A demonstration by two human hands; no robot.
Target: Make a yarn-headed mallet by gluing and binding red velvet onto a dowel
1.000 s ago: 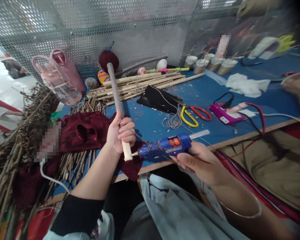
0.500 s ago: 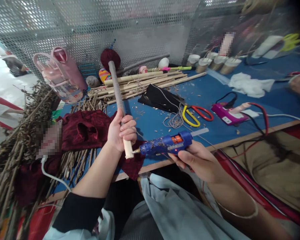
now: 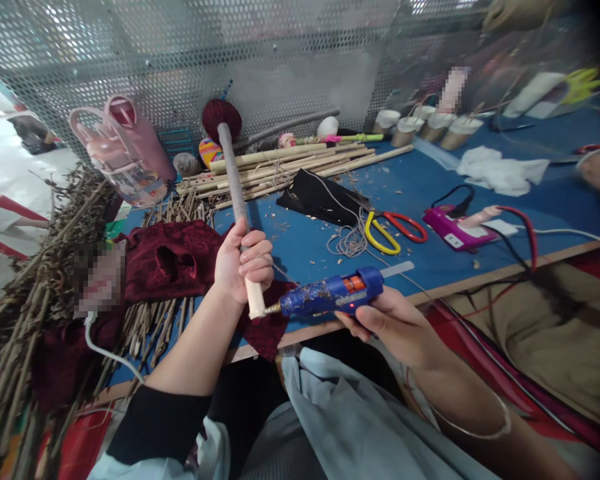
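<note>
My left hand [image 3: 244, 261] is wrapped round a wooden stick [image 3: 235, 177], partly covered in grey, with its bare pale end towards me. The far end of the stick reaches up to a dark red yarn ball [image 3: 222, 119]. In my right hand [image 3: 387, 319] is a blue glue gun [image 3: 330, 293], its body smeared with dried bits and a clear glue stick [image 3: 398, 269] poking out of the back. The nozzle touches, or nearly touches, the stick's pale end. Dark red cloth [image 3: 170, 260] lies left of my left hand.
Scissors [image 3: 380, 230] with yellow and red handles lie beside black cloth [image 3: 320, 197] and loose string. A purple power strip [image 3: 447, 227] is at right. Peeled sticks [image 3: 290, 163], a pink bottle [image 3: 137, 137] and several cups [image 3: 405, 130] stand or lie farther back. Dry branches [image 3: 45, 267] fill the left.
The glue gun's nozzle has shifted slightly down and left along the stick's end, its rear dipping a little. My left hand keeps its hold on the stick, almost still.
</note>
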